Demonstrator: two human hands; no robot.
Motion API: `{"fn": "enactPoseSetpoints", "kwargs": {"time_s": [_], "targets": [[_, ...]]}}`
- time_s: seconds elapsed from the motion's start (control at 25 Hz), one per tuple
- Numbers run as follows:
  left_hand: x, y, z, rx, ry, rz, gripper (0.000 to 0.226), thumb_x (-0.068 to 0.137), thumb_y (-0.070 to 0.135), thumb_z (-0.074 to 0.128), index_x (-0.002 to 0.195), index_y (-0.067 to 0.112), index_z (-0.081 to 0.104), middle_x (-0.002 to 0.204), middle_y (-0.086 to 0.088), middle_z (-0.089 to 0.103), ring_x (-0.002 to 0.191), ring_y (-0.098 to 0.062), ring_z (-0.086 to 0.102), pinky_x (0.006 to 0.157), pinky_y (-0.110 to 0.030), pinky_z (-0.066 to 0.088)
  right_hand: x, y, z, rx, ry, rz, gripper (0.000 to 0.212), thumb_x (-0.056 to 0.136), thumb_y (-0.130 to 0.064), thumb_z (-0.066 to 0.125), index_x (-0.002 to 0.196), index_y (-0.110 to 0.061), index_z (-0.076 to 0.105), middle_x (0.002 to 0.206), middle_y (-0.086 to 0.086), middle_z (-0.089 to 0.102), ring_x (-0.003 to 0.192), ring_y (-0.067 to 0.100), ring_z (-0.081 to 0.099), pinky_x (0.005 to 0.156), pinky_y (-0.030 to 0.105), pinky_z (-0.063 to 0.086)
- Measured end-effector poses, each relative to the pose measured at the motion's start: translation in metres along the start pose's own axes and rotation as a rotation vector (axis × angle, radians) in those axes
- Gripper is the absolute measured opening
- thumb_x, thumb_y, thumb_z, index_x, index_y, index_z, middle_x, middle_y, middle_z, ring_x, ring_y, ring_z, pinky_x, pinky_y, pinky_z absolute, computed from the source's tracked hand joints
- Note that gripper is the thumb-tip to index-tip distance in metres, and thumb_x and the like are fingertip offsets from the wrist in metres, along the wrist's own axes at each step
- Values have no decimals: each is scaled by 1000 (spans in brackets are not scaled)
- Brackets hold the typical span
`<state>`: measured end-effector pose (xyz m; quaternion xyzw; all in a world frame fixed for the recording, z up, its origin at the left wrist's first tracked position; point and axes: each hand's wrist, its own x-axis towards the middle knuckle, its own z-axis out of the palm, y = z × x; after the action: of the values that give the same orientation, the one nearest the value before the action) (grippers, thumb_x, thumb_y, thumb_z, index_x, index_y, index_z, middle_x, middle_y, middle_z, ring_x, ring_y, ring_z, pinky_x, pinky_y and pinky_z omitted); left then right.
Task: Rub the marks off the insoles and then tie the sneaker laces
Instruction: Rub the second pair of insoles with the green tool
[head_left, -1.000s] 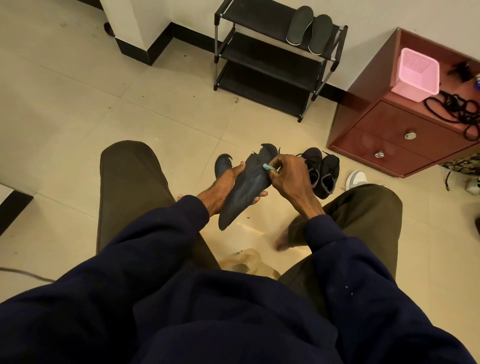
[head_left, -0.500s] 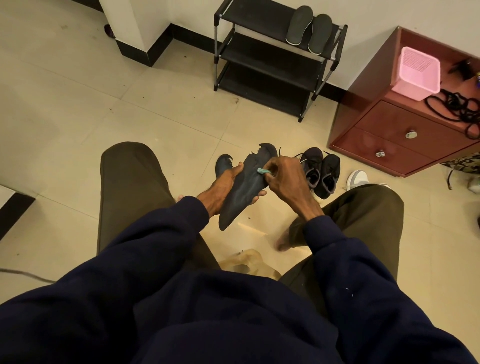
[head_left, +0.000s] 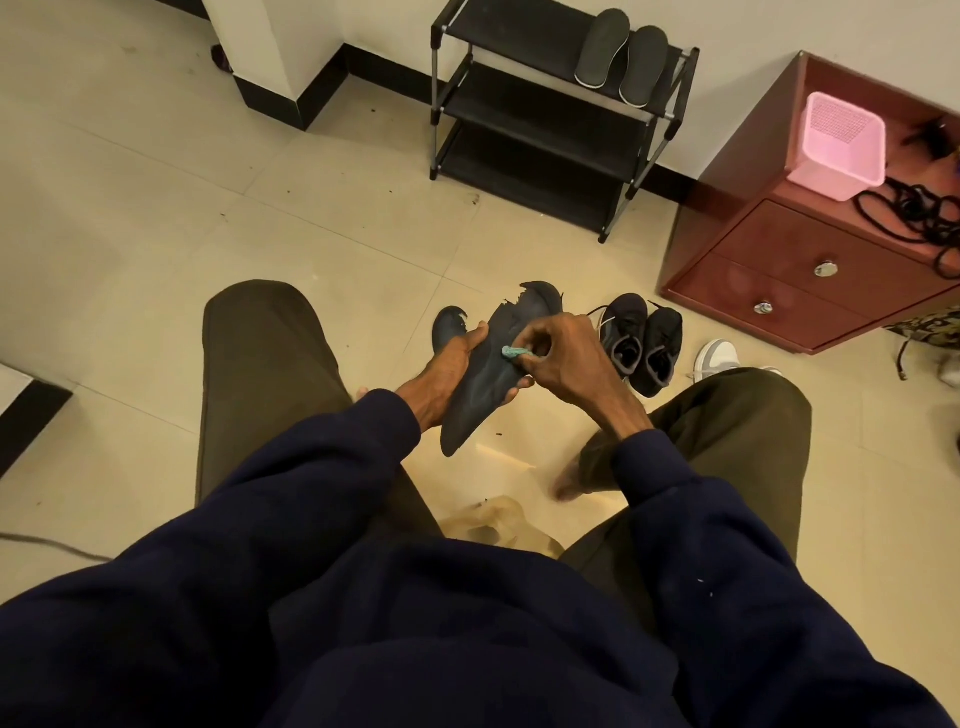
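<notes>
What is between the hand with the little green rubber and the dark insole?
Nothing visible. The right hand pinches the green rubber, whose tip lies right against the insole, while the left hand holds the insole from underneath.

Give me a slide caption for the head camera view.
Left hand holds a dark insole while the right hand presses a teal eraser to it; black sneakers wait nearby.

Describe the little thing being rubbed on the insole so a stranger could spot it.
From the red-brown cabinet on the right, go left past the dark sneakers to between the knees. There the right hand pinches a small teal lump against the dark insole that the left hand holds. It alone is pale green among dark things.
</notes>
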<state>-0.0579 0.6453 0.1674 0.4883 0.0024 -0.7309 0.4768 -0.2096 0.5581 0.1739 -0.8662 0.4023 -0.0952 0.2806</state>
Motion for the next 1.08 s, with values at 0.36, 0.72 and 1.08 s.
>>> {"fn": "enactPoseSetpoints", "kwargs": {"time_s": [0.36, 0.72, 1.08], "targets": [[-3, 1, 4, -57, -38, -24, 57, 104, 51, 44, 138, 7, 54, 130, -27, 65, 96, -38, 73, 77, -40, 61, 4, 8, -8, -37, 249, 71, 2, 88, -20, 75, 87, -19, 76, 80, -7, 71, 76, 13, 62, 63, 36, 55], [-6, 6, 5, 8, -38, 50, 45, 111, 38, 32, 103, 8, 65, 84, -11, 77, 69, -20, 75, 64, -31, 62, -8, -11, -2, 120, 98, -15, 13, 85, -13, 81, 97, -15, 78, 90, -5, 70, 76, 5, 63, 64, 15, 52], [0, 2, 0, 42, 1, 53, 51, 108, 44, 38, 124, 2, 61, 88, -14, 74, 65, -22, 74, 58, -28, 60, -2, -19, 4, 59, 51, -46, 18, 78, 3, 71, 86, -12, 77, 76, -3, 71, 62, 6, 66, 58, 30, 59]]}}
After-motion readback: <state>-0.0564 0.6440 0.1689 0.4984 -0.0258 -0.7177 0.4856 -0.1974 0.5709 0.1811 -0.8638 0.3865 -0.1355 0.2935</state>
